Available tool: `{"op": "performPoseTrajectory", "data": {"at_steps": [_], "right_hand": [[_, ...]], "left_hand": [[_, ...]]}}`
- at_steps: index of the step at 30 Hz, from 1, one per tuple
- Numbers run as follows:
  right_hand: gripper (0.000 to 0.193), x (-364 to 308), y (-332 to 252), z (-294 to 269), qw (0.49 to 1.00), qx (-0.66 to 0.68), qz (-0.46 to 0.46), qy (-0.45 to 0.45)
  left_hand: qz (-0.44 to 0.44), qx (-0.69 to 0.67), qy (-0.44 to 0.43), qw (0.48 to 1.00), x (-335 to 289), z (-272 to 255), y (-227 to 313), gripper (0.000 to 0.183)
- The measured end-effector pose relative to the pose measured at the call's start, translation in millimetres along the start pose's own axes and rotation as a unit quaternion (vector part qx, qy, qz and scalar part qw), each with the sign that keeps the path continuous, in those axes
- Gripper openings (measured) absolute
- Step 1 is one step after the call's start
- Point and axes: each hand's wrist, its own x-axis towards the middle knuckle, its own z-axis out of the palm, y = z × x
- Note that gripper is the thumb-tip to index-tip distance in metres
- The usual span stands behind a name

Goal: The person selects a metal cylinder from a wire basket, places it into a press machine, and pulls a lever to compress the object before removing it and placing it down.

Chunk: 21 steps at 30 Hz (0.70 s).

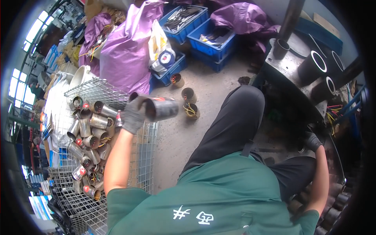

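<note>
My left hand, in a grey glove, grips one end of a dark metal cylinder with a red mark. It holds the cylinder over the edge of a wire mesh basket. Inside the basket lie several similar metal cylinders, some with yellow or red wires showing at their ends. My right hand, also gloved, is low beside the metal bench, its fingers curled; what they hold is lost in shadow.
Three cylinders with wires stand on the floor. Blue crates and a large purple sack are at the back. Dark tubes stand on the metal bench. More cylinders are stacked at lower right.
</note>
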Motion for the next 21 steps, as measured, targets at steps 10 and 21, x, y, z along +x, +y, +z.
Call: {"op": "performPoseTrajectory", "data": {"at_steps": [10,21], "right_hand": [[0.034,-43.2,-37.9,7.6,0.987,0.143,0.051,0.060],[0.034,-51.5,-151.4,-4.5,0.998,0.049,-0.016,0.032]], "left_hand": [[0.226,0.095,-0.376,0.894,109.1,296.2,95.9,0.023],[0.060,0.172,-0.385,0.905,64.1,403.8,45.8,0.027]]}}
